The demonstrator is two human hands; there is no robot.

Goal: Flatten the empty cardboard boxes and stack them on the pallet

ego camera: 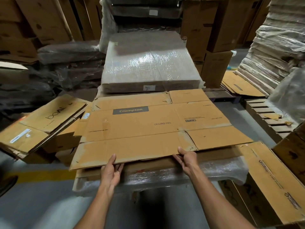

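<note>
At the stack's near edge, the left hand and right hand pinched the flattened Crompton box, thumbs on top, as it lay over the film-wrapped pile; stacking seemed in hand, squaring and release next, with a wrapped bundle just beyond and leaning boAt cartons crowding its left side

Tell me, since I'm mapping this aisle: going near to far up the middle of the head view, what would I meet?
First the left hand and right hand → flattened Crompton box, whose near edge they grip → shrink-wrapped bundle → dark wrapped stack.
</note>
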